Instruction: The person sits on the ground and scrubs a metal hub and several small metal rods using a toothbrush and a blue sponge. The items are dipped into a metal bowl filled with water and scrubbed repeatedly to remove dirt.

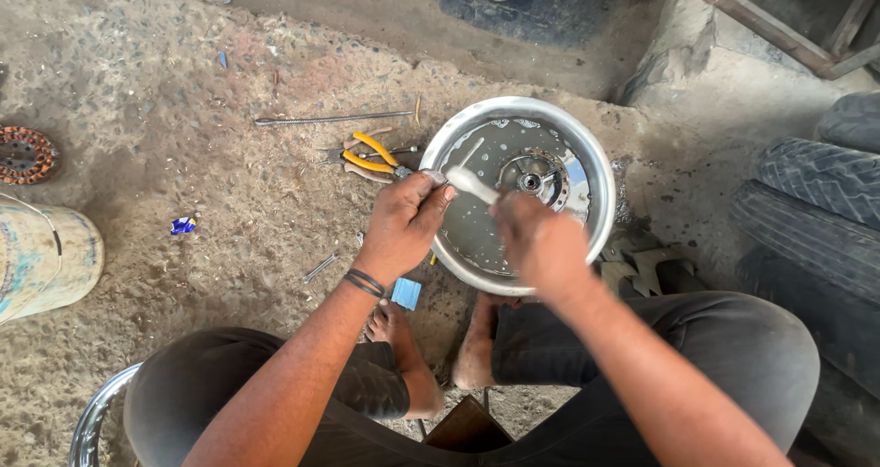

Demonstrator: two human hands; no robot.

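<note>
A shiny metal wheel rim with a hub at its centre stands on the dirt floor in front of my bare feet. My left hand grips the rim's near left edge, and the end of a pale rod-shaped tool shows at its fingertips. My right hand is blurred and closed around the other end of that tool, over the inside of the rim. Thin spokes lie inside the rim.
Yellow-handled pliers and a long metal rod lie on the ground left of the rim. A small blue packet sits by my left foot. Tyres are stacked at the right, a pale bucket at the left, another chrome rim bottom left.
</note>
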